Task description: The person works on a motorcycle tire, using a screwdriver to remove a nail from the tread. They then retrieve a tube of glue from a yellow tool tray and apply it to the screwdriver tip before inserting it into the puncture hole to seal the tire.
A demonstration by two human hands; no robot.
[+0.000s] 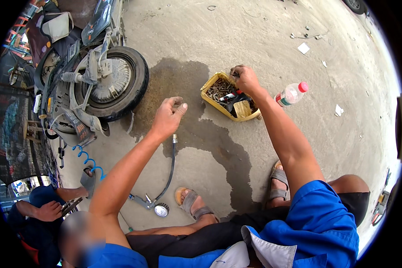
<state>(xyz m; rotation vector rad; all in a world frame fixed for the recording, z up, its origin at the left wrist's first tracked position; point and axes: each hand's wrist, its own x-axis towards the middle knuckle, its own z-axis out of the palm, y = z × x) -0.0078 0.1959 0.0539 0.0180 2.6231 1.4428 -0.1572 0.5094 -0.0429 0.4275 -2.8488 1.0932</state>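
Note:
My right hand is over the far right rim of a yellow plastic tub. Its fingers are closed on a small dark piece, too small to name. The tub holds many rusty bolts and screws, a dark tool with red and white parts, and a tan block. To the left, my left hand hovers over the wet floor with fingers curled toward the thumb. What it may hold is hidden. Just below it lies the brass end of a black hose, joined to a tyre inflator with a round gauge.
A motor scooter lies tipped at the left, its wheel facing me. A clear bottle with a red cap stands right of the tub. Another person's hand shows at lower left, near a coiled blue air hose. Paper scraps litter the concrete.

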